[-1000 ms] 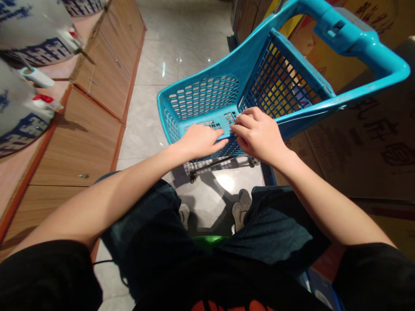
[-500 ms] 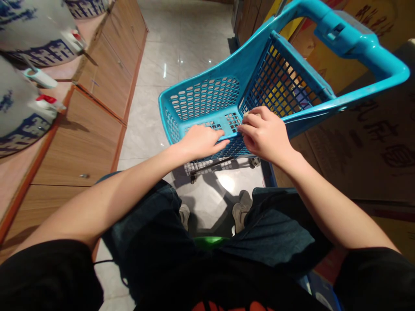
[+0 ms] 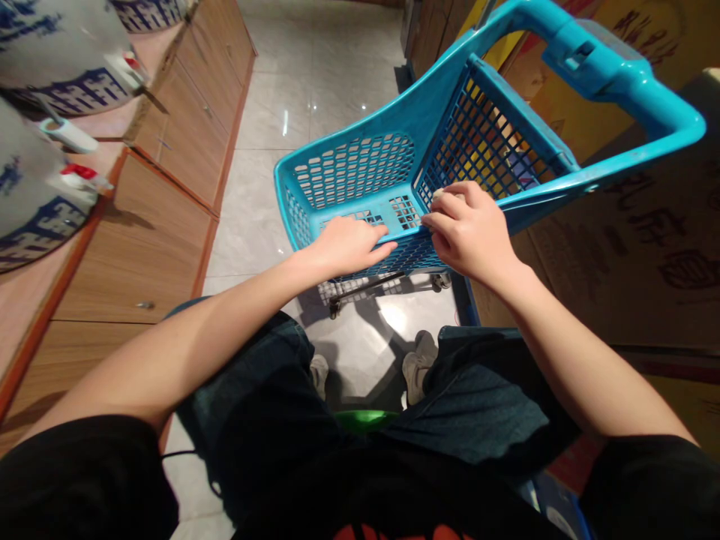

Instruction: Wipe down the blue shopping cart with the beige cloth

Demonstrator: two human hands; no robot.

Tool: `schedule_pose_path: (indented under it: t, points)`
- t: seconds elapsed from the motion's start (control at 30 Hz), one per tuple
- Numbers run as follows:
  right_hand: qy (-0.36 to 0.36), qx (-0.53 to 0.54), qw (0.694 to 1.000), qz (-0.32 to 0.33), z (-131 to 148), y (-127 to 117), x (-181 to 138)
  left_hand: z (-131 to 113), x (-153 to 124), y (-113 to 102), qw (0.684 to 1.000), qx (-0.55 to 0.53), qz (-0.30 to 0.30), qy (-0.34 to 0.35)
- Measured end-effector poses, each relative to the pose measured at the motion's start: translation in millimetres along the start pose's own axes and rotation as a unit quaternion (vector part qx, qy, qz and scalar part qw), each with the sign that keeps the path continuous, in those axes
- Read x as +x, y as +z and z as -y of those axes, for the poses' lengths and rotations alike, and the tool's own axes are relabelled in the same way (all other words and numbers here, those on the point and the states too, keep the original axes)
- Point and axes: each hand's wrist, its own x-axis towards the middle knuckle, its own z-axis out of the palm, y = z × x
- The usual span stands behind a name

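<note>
A blue plastic shopping cart (image 3: 360,150) with latticed sides stands before my knees, its handle at the upper right. My left hand (image 3: 352,244) rests over the near rim, fingers inside and thumb along the outside. Just to its right, my right hand (image 3: 469,225) is closed at the same rim, close to the cart's latticed back panel (image 3: 489,135). A bit of something pale (image 3: 439,193) shows past its fingers; what it is stays mostly hidden. The part of the cart's floor (image 3: 388,214) between the hands is visible.
Wooden cabinets (image 3: 135,240) line the left, carrying large white-and-blue jars (image 3: 67,52) with red-handled taps. Printed cardboard boxes (image 3: 619,247) are stacked on the right. Pale tiles (image 3: 270,97) cover the floor. A green seat edge (image 3: 365,420) shows between my legs.
My right hand has slid slightly right along the rim, with the pale bit still at its fingers. My left hand stays in place; the cart's handle has shifted very slightly left.
</note>
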Motion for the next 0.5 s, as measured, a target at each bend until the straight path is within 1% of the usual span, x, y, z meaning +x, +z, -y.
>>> schedule_pose_path:
  t: [0.07, 0.17, 0.27, 0.33, 0.4, 0.5]
  points:
    - [-0.028, 0.012, 0.999, 0.015, 4.9, 0.5, 0.0, 0.4, 0.0, 1.0, 1.0, -0.003, -0.006, 0.001]
    - [-0.059, 0.049, 0.997, 0.031, -4.1, -6.7, 0.2, 0.7, -0.1, 1.9, 1.0, -0.012, -0.009, -0.001]
    - [-0.036, 0.057, 0.997, 0.023, -21.6, -16.5, -1.1, 0.5, -0.3, 1.2, 1.0, -0.008, -0.002, -0.001]
    - [-0.009, 0.038, 0.999, 0.008, -26.0, -18.5, -2.7, 0.5, -0.2, 0.6, 1.0, -0.003, 0.002, 0.0]
    - [0.0, 0.01, 1.0, -0.001, -20.7, -15.2, -4.1, 0.6, 0.1, 0.5, 1.0, -0.003, 0.001, 0.002]
    - [-0.017, -0.011, 1.0, 0.007, -4.2, -6.6, -5.3, 1.0, 0.5, 1.4, 1.0, -0.004, -0.005, 0.004]
